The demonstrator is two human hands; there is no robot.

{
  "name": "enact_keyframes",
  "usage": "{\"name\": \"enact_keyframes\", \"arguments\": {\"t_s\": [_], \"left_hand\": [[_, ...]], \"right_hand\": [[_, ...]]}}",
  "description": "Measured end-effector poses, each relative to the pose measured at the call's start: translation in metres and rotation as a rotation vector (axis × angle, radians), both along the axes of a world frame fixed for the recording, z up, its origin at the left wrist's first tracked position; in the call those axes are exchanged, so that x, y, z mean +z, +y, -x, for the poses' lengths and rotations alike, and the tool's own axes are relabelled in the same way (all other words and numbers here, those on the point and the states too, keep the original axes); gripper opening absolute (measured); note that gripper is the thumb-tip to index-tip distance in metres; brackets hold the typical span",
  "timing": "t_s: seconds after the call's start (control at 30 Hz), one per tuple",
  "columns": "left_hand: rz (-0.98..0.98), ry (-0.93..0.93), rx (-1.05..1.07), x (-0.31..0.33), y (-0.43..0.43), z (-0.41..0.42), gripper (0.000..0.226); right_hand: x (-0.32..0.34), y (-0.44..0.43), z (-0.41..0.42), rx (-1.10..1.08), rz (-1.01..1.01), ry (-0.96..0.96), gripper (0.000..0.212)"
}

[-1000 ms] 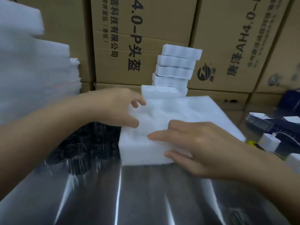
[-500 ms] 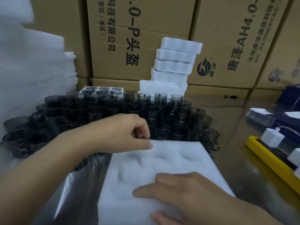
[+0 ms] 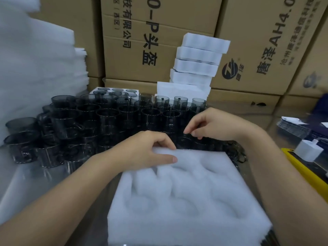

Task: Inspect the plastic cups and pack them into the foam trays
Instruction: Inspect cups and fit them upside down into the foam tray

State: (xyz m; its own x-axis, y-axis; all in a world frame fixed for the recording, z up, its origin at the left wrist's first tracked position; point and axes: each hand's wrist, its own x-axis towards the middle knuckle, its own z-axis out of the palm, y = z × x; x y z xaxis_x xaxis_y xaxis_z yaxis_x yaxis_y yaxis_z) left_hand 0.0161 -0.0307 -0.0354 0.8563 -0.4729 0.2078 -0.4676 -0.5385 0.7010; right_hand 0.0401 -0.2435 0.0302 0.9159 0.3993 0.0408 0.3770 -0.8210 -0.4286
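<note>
White foam fills the space nearest me: the foam tray (image 3: 186,197) lies flat on the shiny table (image 3: 26,183), its top dimpled with shallow pockets that hold nothing. My left hand (image 3: 142,150) has the tray's far left corner, thumb laid flat on the top face and fingers curled over the far edge, so the corner is pinched between them. My right hand (image 3: 211,125) hangs just past the far edge, over the cups, with the fingers bent and their tips pointing down at the rims; I cannot tell whether they hold a cup or only touch one.

Smoky, see-through cups (image 3: 106,119) stand upright in a crowded mass right behind the tray and spread away to the left. Behind them sits a second tray (image 3: 115,90) with cups in its holes, and beside that a leaning stack of white foam blocks (image 3: 197,63). Loose foam sheets (image 3: 35,68) are piled high on the left. Cardboard boxes (image 3: 159,32) with black printing wall off the back. To the right lie a yellow edge (image 3: 305,174) and a small white block (image 3: 308,151).
</note>
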Motion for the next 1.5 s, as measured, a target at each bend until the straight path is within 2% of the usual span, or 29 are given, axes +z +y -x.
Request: {"name": "enact_keyframes", "arguments": {"t_s": [0.2,0.3,0.4,0.67,0.83,0.9,1.0,1.13,1.5], "left_hand": [[-0.013,-0.097,0.063,-0.005,-0.003,0.000,0.004],[0.013,-0.090,0.076,-0.005,-0.004,0.002,0.008],[0.047,-0.066,0.070,-0.007,-0.002,0.003,0.012],[0.138,-0.024,-0.004,-0.010,0.004,0.000,0.021],[0.133,-0.023,0.001,-0.007,0.005,0.002,0.017],[0.100,-0.029,-0.005,-0.004,0.007,0.003,0.016],[0.036,-0.005,-0.019,0.001,0.011,0.004,0.021],[-0.031,-0.012,0.011,0.005,0.015,0.003,0.020],[-0.007,-0.148,0.154,-0.002,0.011,-0.013,0.006]], "right_hand": [[-0.020,0.006,-0.010,0.058,0.113,0.120,0.044],[-0.019,0.007,-0.005,0.057,0.132,0.155,0.045],[-0.024,0.008,-0.002,0.060,0.202,0.157,0.034],[-0.024,0.002,0.004,0.006,0.180,0.023,0.035],[-0.014,0.004,0.016,0.001,0.150,-0.160,0.020],[-0.010,0.003,0.022,-0.012,0.070,-0.242,0.014],[-0.005,0.003,0.027,-0.072,-0.188,-0.332,0.006],[-0.006,0.008,0.029,-0.061,-0.425,-0.392,0.006],[-0.019,0.030,0.019,0.006,-0.568,-0.326,0.011]]}}
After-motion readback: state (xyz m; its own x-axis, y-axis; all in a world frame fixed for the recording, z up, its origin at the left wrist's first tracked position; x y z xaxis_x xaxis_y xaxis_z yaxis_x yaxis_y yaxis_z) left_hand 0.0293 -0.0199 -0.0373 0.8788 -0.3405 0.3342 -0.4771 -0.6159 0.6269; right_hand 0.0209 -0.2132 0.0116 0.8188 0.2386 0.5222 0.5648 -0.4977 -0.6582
